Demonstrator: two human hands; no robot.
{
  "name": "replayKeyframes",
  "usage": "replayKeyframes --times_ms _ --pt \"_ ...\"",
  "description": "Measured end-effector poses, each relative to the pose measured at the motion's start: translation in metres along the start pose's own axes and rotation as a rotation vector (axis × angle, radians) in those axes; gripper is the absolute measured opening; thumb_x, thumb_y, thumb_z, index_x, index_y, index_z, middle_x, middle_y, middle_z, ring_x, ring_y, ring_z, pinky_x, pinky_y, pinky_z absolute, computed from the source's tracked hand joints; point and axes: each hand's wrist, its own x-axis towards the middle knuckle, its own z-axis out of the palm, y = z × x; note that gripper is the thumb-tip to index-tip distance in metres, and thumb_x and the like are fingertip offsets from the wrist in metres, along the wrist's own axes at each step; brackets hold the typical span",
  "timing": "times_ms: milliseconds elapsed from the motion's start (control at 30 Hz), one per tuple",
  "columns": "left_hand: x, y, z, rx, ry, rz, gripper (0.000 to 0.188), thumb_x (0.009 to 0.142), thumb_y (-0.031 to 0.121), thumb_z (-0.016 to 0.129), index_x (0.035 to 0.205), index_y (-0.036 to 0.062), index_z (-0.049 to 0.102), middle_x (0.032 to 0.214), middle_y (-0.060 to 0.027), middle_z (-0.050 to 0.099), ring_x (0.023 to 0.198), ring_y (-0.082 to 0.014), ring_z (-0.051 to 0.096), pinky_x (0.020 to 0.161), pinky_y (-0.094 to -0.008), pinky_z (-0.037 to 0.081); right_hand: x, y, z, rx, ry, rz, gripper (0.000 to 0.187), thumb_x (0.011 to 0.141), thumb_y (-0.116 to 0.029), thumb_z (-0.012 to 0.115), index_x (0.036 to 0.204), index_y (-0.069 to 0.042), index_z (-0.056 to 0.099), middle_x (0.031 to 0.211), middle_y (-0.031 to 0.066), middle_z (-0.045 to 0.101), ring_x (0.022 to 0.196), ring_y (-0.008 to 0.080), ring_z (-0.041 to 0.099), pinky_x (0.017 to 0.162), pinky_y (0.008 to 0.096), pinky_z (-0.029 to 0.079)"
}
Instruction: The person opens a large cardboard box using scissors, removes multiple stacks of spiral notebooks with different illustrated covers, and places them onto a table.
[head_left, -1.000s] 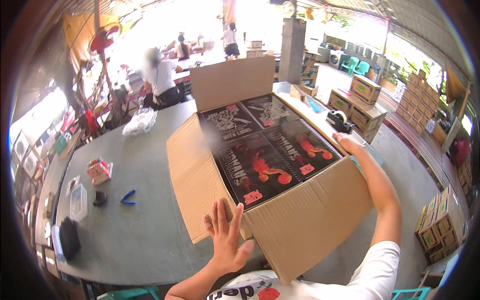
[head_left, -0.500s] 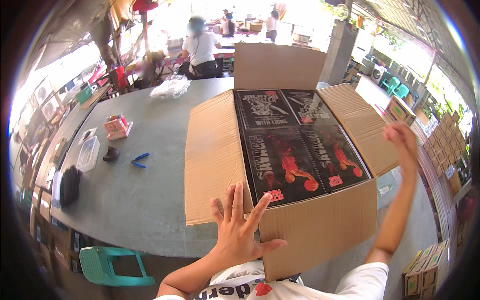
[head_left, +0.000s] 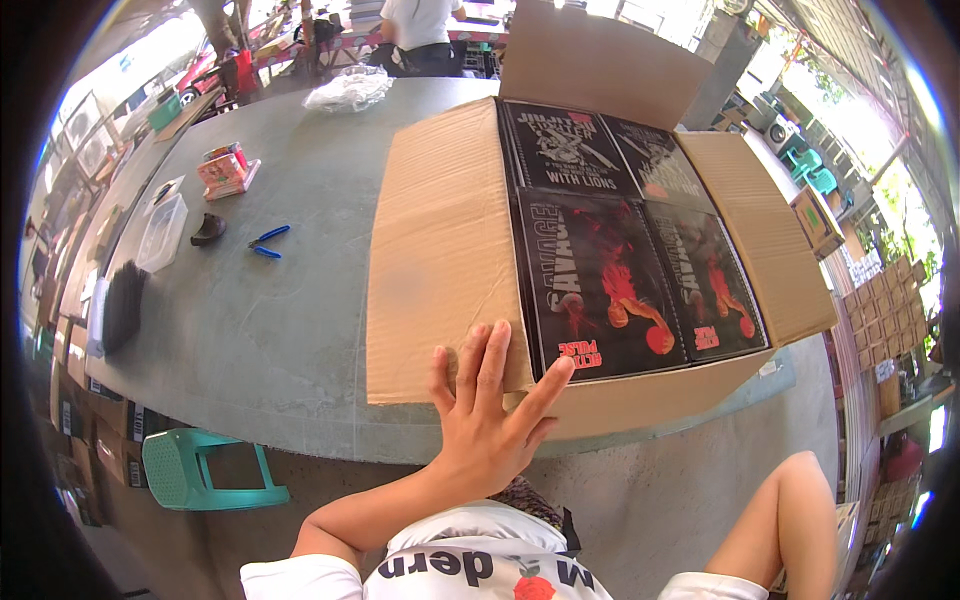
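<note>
1. Grey work table (head_left: 320,330), qty 1. Near edge runs close by the load; a hard pull toward the person could cause overhang & tipping.
2. Open carton (head_left: 640,403), qty 1, on table nr that edge. Looks heavy; one-sided pushing could skew it.
3. Black-cover books (head_left: 600,270), 4 groups showing, all inside carton, approx. rim-high. Covers could scuff if pressed or dragged on.
4. Flaps, brown: far flap (head_left: 600,50) raised; L flap (head_left: 440,250) & R flap (head_left: 765,225) splayed. Creases could tear if pulled as handles.
5. R arm (head_left: 800,510), bent, lower R. R hand out of view; grip can't be told.
6. L hand (head_left: 485,415), fingers apart, nothing clamped, at carton's near-L corner. Could slip, or pinch if flap folds.
7. Blue pliers (head_left: 268,243), on table, L of carton, well apart. Could snag carton if slid that way.
</note>
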Motion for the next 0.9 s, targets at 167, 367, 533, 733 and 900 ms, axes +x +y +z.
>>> replayKeyframes --times_ms 167,367,533,733,900 --pt "-0.001 -0.006 0.021 -0.046 0.295 0.072 0.084 0.060 0.038 0.078 0.129 0.0104 0.039 0.134 -0.0215 0.033 0.123 -0.0368 0.035 0.101 -0.0511 0.020 -0.023 0.073 -0.056 -0.206 0.232 0.581 0.018 0.075 -0.023 0.057 0.072 -0.006 0.059 0.072 0.0048 0.055 0.074 0.0217 0.055 0.068 0.0344 0.042" --pt "-0.002 -0.004 0.010 0.070 0.219 0.000 0.085 0.062 0.045 0.075 0.128 0.0064 0.038 0.130 -0.0178 0.039 0.121 -0.0331 0.037 0.100 -0.0492 0.024 -0.020 0.265 -0.015 -0.534 0.242 0.463 0.015 0.076 -0.020 0.064 0.082 -0.006 0.062 0.080 0.0092 0.060 0.084 0.0230 0.058 0.078 0.0340 0.044" --pt "-0.009 -0.010 0.006 0.020 0.214 -0.019 0.083 0.064 0.047 0.074 0.128 0.0079 0.040 0.130 -0.0150 0.040 0.122 -0.0315 0.037 0.101 -0.0477 0.023 -0.018 0.282 -0.016 -0.293 0.181 0.396 0.016 0.082 -0.020 0.057 0.083 -0.005 0.060 0.089 0.0097 0.059 0.091 0.0240 0.055 0.083 0.0382 0.040" --pt "-0.005 -0.011 -0.027 -0.338 0.144 -0.093 0.064 0.066 0.035 0.076 0.119 0.0085 0.051 0.124 -0.0148 0.048 0.119 -0.0310 0.043 0.101 -0.0438 0.027 -0.024 0.281 -0.023 -0.328 -0.038 0.294 0.027 0.088 -0.025 0.048 0.093 -0.001 0.059 0.099 0.0113 0.059 0.105 0.0257 0.053 0.100 0.0407 0.033" --pt "-0.008 -0.028 -0.034 -0.960 0.195 -0.227 0.041 0.071 0.012 0.073 0.108 0.0033 0.059 0.116 -0.0159 0.056 0.113 -0.0293 0.050 0.099 -0.0407 0.034 -0.017 0.294 -0.027 -0.299 -0.105 0.244 0.028 0.089 -0.027 0.045 0.090 -0.002 0.059 0.093 0.0105 0.058 0.097 0.0243 0.055 0.099 0.0397 0.033"
